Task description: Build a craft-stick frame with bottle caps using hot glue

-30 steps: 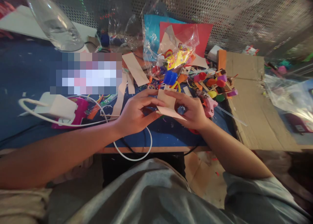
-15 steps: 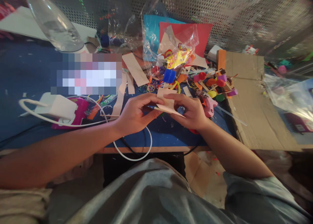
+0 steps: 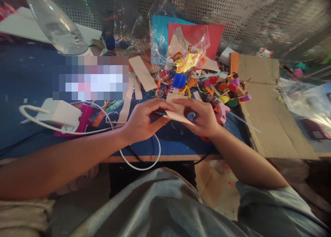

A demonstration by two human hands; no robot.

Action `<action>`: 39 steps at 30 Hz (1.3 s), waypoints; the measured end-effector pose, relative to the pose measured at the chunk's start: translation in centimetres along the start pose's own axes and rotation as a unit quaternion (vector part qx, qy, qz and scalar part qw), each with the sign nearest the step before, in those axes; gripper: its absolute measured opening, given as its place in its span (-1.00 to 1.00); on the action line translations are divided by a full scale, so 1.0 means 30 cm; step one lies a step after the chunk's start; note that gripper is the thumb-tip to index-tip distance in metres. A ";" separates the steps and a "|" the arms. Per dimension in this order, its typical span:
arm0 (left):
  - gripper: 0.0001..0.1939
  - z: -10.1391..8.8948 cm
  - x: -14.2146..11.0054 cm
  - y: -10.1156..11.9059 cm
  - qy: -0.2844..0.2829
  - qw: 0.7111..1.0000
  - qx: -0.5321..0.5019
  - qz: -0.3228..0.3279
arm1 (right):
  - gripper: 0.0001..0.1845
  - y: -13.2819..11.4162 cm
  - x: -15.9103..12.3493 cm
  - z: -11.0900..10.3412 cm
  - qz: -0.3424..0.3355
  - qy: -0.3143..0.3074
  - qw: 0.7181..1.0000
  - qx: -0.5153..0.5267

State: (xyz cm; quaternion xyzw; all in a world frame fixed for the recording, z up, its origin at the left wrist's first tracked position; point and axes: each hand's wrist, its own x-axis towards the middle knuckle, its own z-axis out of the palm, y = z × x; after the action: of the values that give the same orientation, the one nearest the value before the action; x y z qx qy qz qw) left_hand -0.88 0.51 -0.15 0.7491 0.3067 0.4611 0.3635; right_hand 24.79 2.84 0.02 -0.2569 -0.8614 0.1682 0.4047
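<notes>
I grasp a bent piece of pale card (image 3: 180, 116) between both hands, above the front part of the blue worktop (image 3: 168, 148); the left hand (image 3: 139, 121) pinches its left side, thumb below and fingers above; the right hand (image 3: 205, 117) grips the other side, its fingers lying over the upright panel. The lower flap projects towards me at an angle to that panel; whether it is one folded sheet or two joined pieces, I cannot tell.

A blue part (image 3: 179, 80) on a pale stem shows just beyond the card; I cannot tell whether the two are attached. Pale card strips (image 3: 143, 73) lie beyond the left hand; a pink object (image 3: 221, 113) sits beside the right hand; a cardboard sheet (image 3: 269, 109) lies further right; a white cable (image 3: 141, 169) loops past the front edge, near the left forearm.

I judge the step in hand to be bending or aligning the card; the next move calls for a firm grip on the upright panel, light and even thumb pressure along the bend, and care against creasing the thin flap or knocking the blue part.
</notes>
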 end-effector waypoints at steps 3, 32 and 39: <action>-0.75 0.002 -0.001 -0.004 -0.001 1.000 -0.006 0.002 | -0.47 0.001 0.000 -0.002 0.000 -0.001 1.000 -0.006; -0.56 0.016 0.006 0.009 0.037 0.980 -0.118 -0.158 | -0.55 -0.008 -0.012 0.013 0.027 0.007 1.000 -0.005; -0.58 0.026 0.005 0.006 0.033 0.977 -0.140 -0.157 | -0.57 -0.013 -0.013 0.008 0.043 -0.024 0.999 0.000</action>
State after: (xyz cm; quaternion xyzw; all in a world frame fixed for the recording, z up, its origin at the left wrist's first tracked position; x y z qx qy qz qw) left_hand -0.08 0.33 -0.17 0.6174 0.3648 0.4611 0.5227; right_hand 24.68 2.29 -0.18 -0.2899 -0.8587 0.1919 0.3765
